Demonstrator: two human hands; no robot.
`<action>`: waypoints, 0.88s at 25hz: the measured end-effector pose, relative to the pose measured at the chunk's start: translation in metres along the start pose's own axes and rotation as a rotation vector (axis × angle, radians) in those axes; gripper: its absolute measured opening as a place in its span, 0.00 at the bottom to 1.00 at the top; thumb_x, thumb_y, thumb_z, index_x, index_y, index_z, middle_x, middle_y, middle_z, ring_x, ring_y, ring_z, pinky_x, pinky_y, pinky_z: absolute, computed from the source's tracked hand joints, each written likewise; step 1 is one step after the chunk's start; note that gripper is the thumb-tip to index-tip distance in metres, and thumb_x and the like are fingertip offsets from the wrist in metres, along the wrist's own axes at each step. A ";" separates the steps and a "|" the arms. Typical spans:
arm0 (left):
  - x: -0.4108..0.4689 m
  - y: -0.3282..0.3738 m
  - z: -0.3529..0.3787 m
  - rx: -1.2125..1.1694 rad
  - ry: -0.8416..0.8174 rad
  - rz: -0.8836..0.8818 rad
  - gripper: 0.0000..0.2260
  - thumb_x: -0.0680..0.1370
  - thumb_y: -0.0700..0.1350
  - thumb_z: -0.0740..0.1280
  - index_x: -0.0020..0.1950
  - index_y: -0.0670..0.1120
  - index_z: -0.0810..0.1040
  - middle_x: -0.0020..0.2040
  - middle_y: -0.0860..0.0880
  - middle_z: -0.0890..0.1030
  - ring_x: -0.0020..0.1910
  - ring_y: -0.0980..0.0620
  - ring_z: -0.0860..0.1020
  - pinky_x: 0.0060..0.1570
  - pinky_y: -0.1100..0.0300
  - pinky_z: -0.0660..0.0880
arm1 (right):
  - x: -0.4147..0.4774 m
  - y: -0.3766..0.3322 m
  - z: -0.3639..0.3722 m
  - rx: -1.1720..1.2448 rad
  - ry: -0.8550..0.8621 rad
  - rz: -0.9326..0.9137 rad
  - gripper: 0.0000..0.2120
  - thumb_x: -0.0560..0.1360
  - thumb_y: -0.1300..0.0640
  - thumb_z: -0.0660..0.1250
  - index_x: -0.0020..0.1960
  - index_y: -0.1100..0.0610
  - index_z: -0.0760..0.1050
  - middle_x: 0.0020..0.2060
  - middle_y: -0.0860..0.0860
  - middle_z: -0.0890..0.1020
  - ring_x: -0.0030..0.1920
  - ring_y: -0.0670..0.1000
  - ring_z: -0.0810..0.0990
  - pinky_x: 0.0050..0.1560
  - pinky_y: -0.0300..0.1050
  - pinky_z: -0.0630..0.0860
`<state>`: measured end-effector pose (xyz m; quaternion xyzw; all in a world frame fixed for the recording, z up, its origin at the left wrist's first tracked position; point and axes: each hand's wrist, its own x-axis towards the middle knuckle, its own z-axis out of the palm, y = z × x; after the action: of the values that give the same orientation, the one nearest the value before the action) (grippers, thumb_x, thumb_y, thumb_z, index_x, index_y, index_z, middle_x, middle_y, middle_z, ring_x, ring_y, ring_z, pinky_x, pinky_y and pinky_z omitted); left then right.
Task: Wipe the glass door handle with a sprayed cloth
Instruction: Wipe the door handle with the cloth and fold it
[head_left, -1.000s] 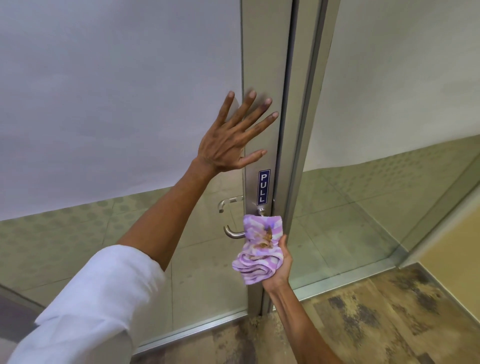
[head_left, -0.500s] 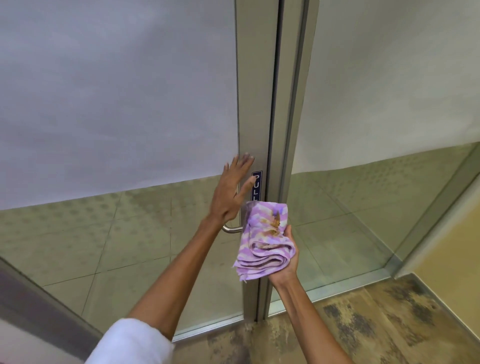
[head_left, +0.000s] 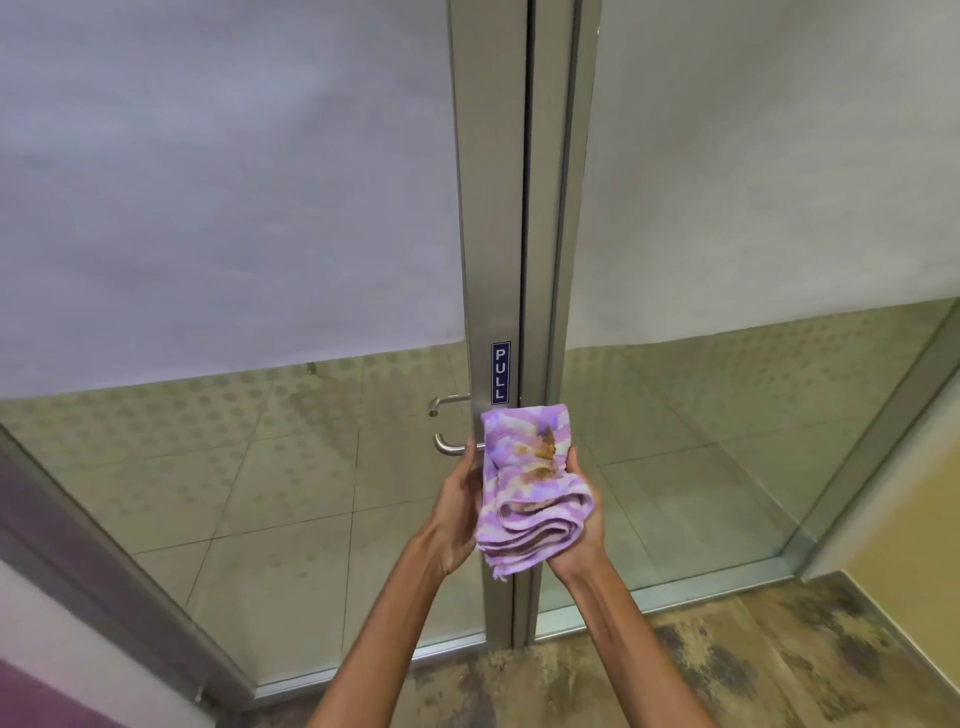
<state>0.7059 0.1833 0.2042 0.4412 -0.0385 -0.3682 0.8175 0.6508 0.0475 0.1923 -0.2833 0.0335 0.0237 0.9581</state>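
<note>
A folded purple-and-white cloth (head_left: 527, 480) with brown stains is held up in front of the door. My right hand (head_left: 579, 530) grips it from the right and below. My left hand (head_left: 460, 512) holds its left edge, fingers behind the cloth. The steel lever handle (head_left: 448, 445) sticks out to the left of the door's metal stile (head_left: 491, 234), just above my left fingers; its inner end is hidden by the cloth. A second handle (head_left: 441, 401) shows through the glass above it.
A blue PULL sign (head_left: 500, 372) is on the stile above the cloth. Frosted glass panels (head_left: 234, 182) fill both sides, clear lower down. A fixed metal frame (head_left: 569, 208) stands right of the door. Worn brown carpet (head_left: 701, 670) lies underfoot; a yellow wall (head_left: 914, 499) is at right.
My left hand dropped from flat against the door frame down to the cloth and took hold of its left edge. The right hand kept the cloth near the handle.
</note>
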 end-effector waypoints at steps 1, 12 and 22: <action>-0.005 -0.002 0.002 -0.024 -0.026 0.009 0.31 0.84 0.63 0.55 0.67 0.39 0.82 0.67 0.37 0.82 0.64 0.40 0.83 0.57 0.52 0.83 | -0.004 0.001 -0.002 0.001 -0.007 -0.016 0.28 0.74 0.39 0.69 0.54 0.65 0.84 0.45 0.60 0.87 0.47 0.58 0.87 0.51 0.48 0.83; -0.055 -0.002 0.006 0.191 0.056 0.116 0.22 0.76 0.40 0.76 0.68 0.37 0.78 0.60 0.36 0.85 0.51 0.41 0.87 0.49 0.52 0.85 | -0.054 -0.022 0.003 -0.639 0.232 -0.101 0.22 0.81 0.40 0.59 0.64 0.53 0.80 0.59 0.56 0.85 0.59 0.58 0.84 0.66 0.59 0.77; -0.169 -0.014 -0.021 0.196 -0.023 0.051 0.25 0.72 0.33 0.73 0.69 0.38 0.76 0.59 0.37 0.86 0.50 0.41 0.87 0.48 0.52 0.86 | -0.151 0.022 0.031 -0.746 0.060 0.061 0.22 0.74 0.61 0.65 0.66 0.52 0.76 0.62 0.59 0.83 0.56 0.58 0.81 0.51 0.54 0.75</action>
<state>0.5836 0.3004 0.2251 0.5136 -0.0951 -0.3466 0.7791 0.5001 0.0782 0.2179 -0.6125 0.0592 0.0545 0.7863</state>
